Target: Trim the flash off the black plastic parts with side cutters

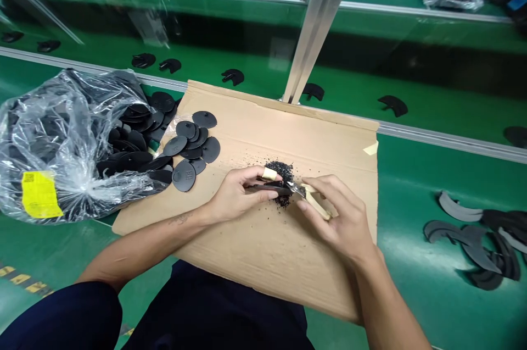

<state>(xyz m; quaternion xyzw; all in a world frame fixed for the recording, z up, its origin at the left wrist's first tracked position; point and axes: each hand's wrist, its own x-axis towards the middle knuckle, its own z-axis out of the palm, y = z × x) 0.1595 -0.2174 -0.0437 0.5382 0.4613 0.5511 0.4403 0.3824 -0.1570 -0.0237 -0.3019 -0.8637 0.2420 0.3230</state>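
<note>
No word or number can be read here with certainty. On the clear bag (pixel 88 135) at the left there is a yellow label (pixel 43 197). In the upper left part of this label stands a small square code (pixel 28 177), dark and of fine pattern, like a QR code; the rest of the label is too unclear for reading. One black disc (pixel 184 176), lying on the cardboard (pixel 255 114), carries marks (pixel 189 173), a rounder one and, beside it, a more angular one, but I cannot tell their meaning. At the lower left runs a tape (pixel 20 278) with yellow and dark stripes.
</note>
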